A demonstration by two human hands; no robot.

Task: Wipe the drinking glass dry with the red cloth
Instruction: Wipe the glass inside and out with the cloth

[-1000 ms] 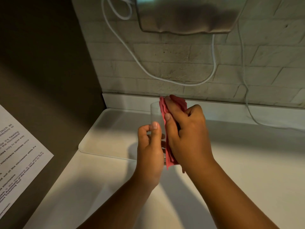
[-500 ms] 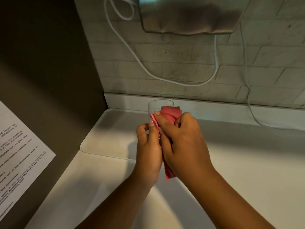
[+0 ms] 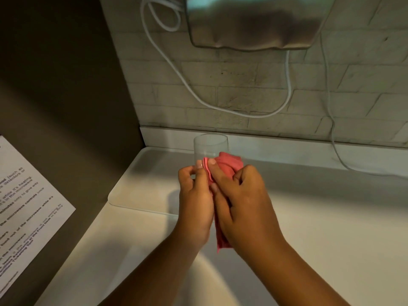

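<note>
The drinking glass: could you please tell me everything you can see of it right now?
The drinking glass is clear, plain and cylindrical, apparently empty, upright with its open rim up, held above the white counter. The left hand holds its lower part; the right hand presses the red cloth against its side. Its base is hidden.

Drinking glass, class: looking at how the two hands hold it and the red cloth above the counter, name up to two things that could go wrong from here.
1. The drinking glass is held in the air above the white counter, mostly by the left hand; if still wet, it might slip and break.
2. The right hand presses the red cloth against the side only; the rim and inside may stay wet.
</note>
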